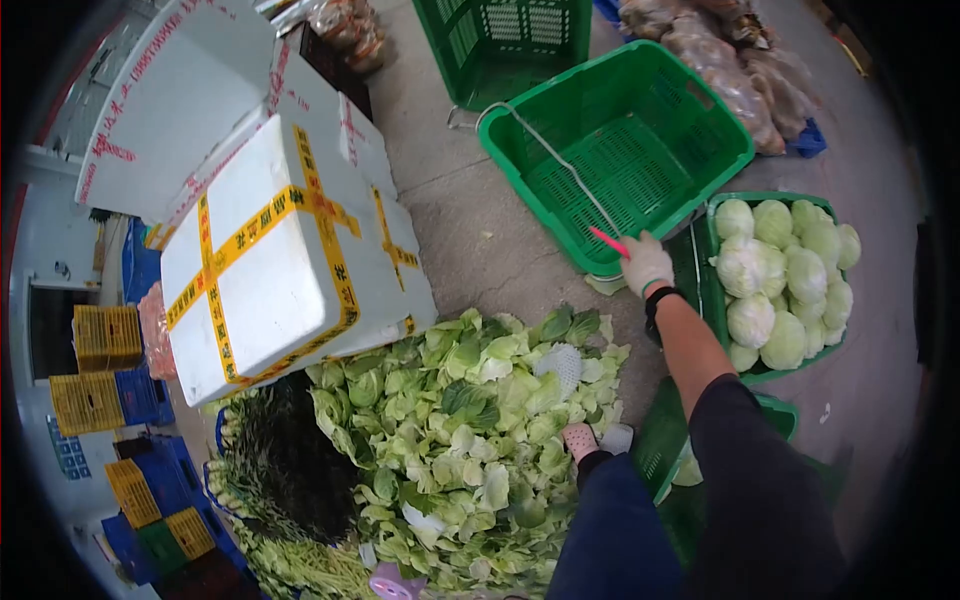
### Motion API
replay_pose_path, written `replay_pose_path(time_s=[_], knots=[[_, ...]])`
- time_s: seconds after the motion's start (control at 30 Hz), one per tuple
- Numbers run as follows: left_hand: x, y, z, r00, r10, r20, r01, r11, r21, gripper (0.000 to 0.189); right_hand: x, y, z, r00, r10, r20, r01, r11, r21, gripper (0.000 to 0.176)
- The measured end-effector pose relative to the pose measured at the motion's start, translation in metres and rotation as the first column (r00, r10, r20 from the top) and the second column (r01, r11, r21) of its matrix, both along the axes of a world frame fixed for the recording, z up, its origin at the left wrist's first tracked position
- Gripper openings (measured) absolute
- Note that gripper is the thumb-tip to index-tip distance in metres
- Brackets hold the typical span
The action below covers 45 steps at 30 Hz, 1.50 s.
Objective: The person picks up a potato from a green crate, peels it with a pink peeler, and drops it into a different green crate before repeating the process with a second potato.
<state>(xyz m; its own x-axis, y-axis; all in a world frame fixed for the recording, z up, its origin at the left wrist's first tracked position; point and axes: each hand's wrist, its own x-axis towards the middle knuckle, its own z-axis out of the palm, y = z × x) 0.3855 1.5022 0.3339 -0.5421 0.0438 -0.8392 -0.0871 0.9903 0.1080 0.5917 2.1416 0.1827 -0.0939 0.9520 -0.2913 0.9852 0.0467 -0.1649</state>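
Note:
My right hand (646, 264), in a pale glove with a dark band at the wrist, is closed at the near rim of a green plastic crate (540, 205). A thin pink-red stick-like tool (608, 242) sticks out of its fingers to the left; its kind cannot be made out. The crate's metal wire handle (565, 160) lies across its opening and runs up to the hand. The crate's slotted floor shows bare. Close by on the right, a second green crate (716, 300) is heaped with pale green cabbages (785, 275). My left hand is out of view.
Loose cabbage leaves (480, 400) cover the floor around my foot (579, 440). White foam boxes (270, 260) with yellow tape stand at left. Another green crate (470, 60) is beyond, with bagged goods (700, 55) at upper right. Yellow and blue crates (85, 403) stack far left.

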Motion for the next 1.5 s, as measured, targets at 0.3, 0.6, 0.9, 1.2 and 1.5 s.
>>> replay_pose_path(time_s=[0.3, 0.6, 0.9, 1.2, 1.5], knots=[[0.051, -0.048, 0.044, 0.997, 0.069, -0.022, -0.071, 0.995, -0.077, 0.071, -0.017, 0.061, -0.053, 0.993, 0.005, -0.115, -0.038, 0.956, -0.290, 0.039], [0.048, -0.001, 0.067, 0.979, 0.204, 0.027, -0.196, 0.963, -0.182, 0.086, -0.035, 0.001, -0.042, 0.462, -0.513, -0.724, -0.007, 0.814, -0.581, 0.026], [0.062, -0.065, 0.084, 0.892, 0.442, -0.098, -0.447, 0.894, -0.036, 0.095, -0.009, -0.059, 0.134, 0.577, -0.465, -0.672, -0.003, 0.821, -0.570, 0.019], [0.105, -0.181, 0.112, 0.619, 0.759, -0.202, -0.768, 0.639, 0.049, 0.091, 0.074, 0.034, 0.147, 0.597, -0.128, -0.792, -0.218, 0.924, -0.314, 0.011], [0.199, -0.349, 0.060, 0.204, 0.973, -0.112, -0.930, 0.228, 0.288, 0.083, -0.025, -0.267, 0.273, 0.751, 0.114, -0.651, -0.442, 0.818, -0.367, 0.010]])
